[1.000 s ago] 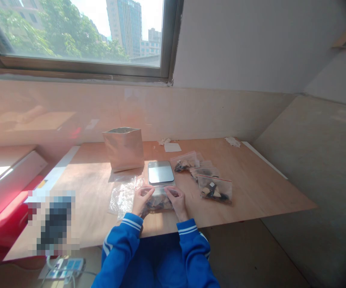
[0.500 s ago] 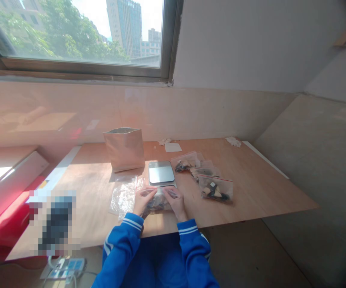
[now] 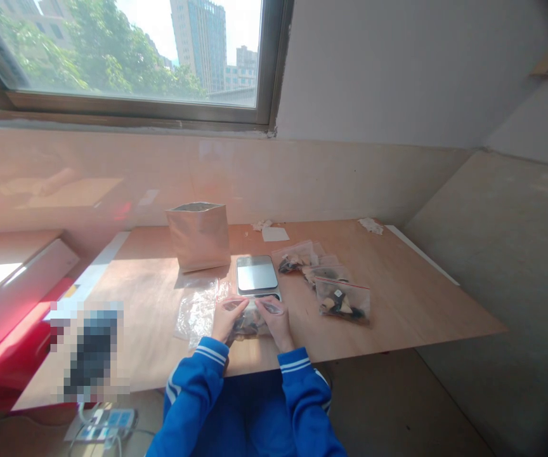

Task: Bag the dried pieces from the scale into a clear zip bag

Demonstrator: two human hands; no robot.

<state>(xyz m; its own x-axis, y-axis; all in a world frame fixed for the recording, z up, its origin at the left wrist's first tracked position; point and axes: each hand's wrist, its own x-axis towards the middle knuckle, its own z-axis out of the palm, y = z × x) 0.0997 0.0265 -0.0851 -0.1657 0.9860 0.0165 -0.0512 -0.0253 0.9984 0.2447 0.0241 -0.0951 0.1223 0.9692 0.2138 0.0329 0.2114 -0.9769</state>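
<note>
Both my hands hold a small clear zip bag point(image 3: 250, 322) with dark and pale pieces inside, just in front of a small scale point(image 3: 255, 277) with a shiny platform. My left hand point(image 3: 226, 319) pinches the bag's top edge at the left. My right hand point(image 3: 275, 322) pinches it at the right, fingertips close together over the seal. A tall tan foil pouch point(image 3: 199, 236) stands open behind and to the left of the scale. Three filled zip bags point(image 3: 342, 300) lie in a row to the right of the scale.
A heap of empty clear bags point(image 3: 196, 310) lies left of my hands on the wooden table point(image 3: 411, 298). Small paper scraps point(image 3: 274, 233) lie at the table's back. A power strip point(image 3: 107, 422) sits low at the left. A window runs above the wall.
My hands have drawn closer together along the top edge of the bag. The bag has stayed in the same place in front of the scale.
</note>
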